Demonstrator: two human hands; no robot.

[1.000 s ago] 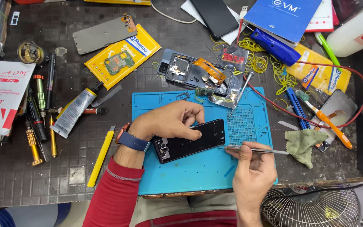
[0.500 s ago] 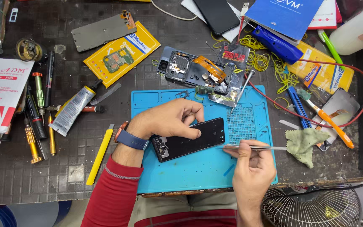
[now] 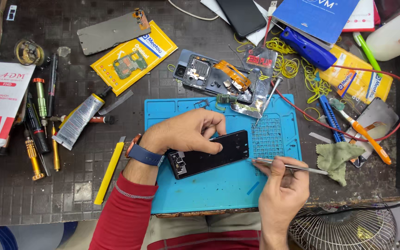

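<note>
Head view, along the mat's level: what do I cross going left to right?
Screwdrivers → yellow pry tool → left hand → phone → tweezers → green cloth → orange brush.

Black phone (image 3: 209,155) lies flat and slightly tilted on the blue mat, its left end open with the insides showing. Thin metal tweezers (image 3: 285,165) point at its right edge.
</note>
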